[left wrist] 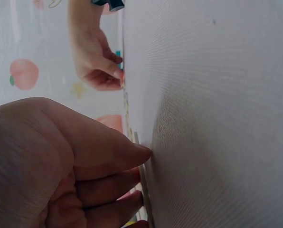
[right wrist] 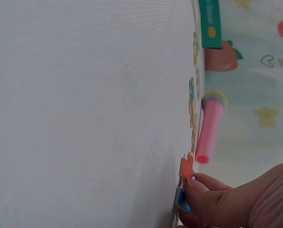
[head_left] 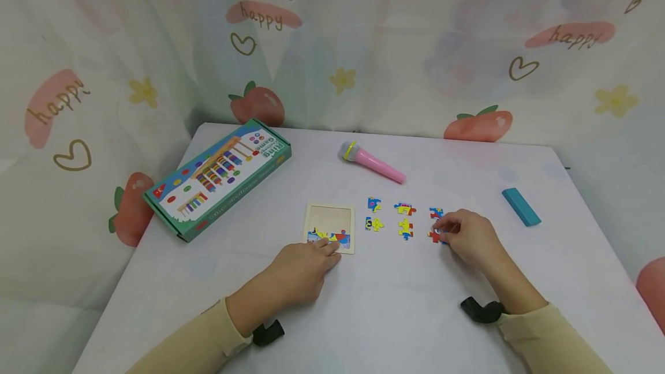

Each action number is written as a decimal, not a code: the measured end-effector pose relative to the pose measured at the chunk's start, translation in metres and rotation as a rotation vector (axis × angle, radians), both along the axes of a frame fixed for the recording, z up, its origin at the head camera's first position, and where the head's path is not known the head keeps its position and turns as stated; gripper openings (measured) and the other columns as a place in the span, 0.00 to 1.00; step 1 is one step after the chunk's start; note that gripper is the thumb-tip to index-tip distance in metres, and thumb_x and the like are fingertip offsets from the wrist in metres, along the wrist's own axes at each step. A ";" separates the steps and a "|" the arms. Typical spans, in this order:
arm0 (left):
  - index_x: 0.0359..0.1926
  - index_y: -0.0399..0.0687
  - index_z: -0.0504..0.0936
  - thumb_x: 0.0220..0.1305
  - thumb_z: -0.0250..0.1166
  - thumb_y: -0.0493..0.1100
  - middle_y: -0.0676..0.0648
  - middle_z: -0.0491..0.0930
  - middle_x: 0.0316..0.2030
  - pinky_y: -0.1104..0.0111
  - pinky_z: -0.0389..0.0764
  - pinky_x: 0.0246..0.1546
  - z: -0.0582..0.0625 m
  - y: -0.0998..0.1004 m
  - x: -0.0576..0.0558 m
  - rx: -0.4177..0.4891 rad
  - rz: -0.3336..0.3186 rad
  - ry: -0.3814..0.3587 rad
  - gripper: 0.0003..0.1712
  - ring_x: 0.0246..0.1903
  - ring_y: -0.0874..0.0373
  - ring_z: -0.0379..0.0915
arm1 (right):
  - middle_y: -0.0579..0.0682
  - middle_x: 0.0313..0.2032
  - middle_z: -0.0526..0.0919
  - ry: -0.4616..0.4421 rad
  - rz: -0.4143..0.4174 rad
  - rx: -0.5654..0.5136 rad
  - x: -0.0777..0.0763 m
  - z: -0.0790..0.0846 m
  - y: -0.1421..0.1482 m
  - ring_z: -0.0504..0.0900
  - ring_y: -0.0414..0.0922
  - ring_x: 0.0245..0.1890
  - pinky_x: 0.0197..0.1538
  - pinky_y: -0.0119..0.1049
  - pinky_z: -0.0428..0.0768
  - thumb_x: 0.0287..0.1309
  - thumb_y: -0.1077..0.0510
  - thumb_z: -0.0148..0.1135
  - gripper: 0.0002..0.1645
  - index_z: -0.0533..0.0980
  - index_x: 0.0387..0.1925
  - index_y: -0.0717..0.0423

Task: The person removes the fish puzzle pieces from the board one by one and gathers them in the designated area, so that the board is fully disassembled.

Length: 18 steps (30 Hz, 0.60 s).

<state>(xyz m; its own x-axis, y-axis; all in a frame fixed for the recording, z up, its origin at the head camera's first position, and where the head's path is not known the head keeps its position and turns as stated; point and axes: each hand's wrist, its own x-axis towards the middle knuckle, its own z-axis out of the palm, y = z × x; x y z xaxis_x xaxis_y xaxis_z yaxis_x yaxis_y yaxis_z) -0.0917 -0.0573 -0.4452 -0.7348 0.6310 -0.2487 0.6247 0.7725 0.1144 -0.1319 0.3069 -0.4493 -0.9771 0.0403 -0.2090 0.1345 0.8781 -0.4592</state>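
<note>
A square wooden puzzle tray lies mid-table, with a strip of colourful pieces along its near side. My left hand rests on that near side, fingers over the pieces; in the left wrist view the thumb lies at the tray's outer edge, against the tabletop. To the right, loose jigsaw pieces lie in columns. At the rightmost column my right hand pinches a red and blue puzzle piece between thumb and fingers, close over the table; the fingers partly cover it.
Beyond the pieces lies a pink toy microphone. A green game box sits at the far left, a teal block at the right. Patterned cloth hangs behind the white table.
</note>
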 end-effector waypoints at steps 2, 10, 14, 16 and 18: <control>0.73 0.58 0.80 0.76 0.63 0.45 0.55 0.75 0.76 0.57 0.83 0.68 0.000 0.000 0.000 -0.001 -0.005 0.004 0.27 0.77 0.56 0.71 | 0.58 0.45 0.84 -0.002 -0.003 -0.002 0.000 0.000 -0.001 0.78 0.54 0.46 0.38 0.35 0.79 0.64 0.64 0.74 0.11 0.89 0.47 0.53; 0.73 0.58 0.81 0.75 0.64 0.45 0.54 0.76 0.76 0.57 0.84 0.66 0.001 -0.001 -0.001 0.006 -0.012 0.003 0.27 0.76 0.56 0.73 | 0.57 0.44 0.83 0.023 0.013 0.014 0.001 -0.002 -0.002 0.78 0.53 0.43 0.37 0.35 0.79 0.63 0.63 0.74 0.09 0.89 0.45 0.53; 0.71 0.58 0.82 0.75 0.64 0.45 0.54 0.77 0.74 0.57 0.84 0.67 0.003 -0.001 -0.002 0.017 -0.018 0.003 0.26 0.75 0.56 0.74 | 0.57 0.43 0.83 0.041 0.015 0.020 0.000 -0.001 -0.004 0.78 0.53 0.42 0.38 0.35 0.79 0.62 0.63 0.75 0.12 0.86 0.47 0.55; 0.71 0.58 0.82 0.75 0.64 0.45 0.55 0.78 0.74 0.58 0.83 0.68 0.004 -0.002 -0.003 0.030 -0.017 0.001 0.26 0.74 0.57 0.75 | 0.57 0.42 0.83 0.049 0.015 0.016 0.000 0.000 -0.006 0.79 0.52 0.42 0.38 0.35 0.79 0.62 0.63 0.75 0.13 0.85 0.48 0.56; 0.72 0.58 0.82 0.75 0.65 0.46 0.55 0.78 0.73 0.58 0.83 0.68 0.004 -0.002 -0.004 0.043 -0.016 -0.004 0.26 0.73 0.58 0.76 | 0.57 0.43 0.84 0.052 0.015 0.003 0.000 0.001 -0.009 0.79 0.52 0.42 0.38 0.34 0.80 0.63 0.63 0.75 0.14 0.84 0.50 0.57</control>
<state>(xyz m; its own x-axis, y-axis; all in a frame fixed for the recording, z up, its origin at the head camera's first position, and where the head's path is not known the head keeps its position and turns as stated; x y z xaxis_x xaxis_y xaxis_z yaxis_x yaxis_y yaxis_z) -0.0959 -0.0597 -0.4411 -0.7235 0.6530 -0.2237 0.6365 0.7566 0.1501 -0.1318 0.2981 -0.4482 -0.9871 0.0265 -0.1579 0.0977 0.8811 -0.4626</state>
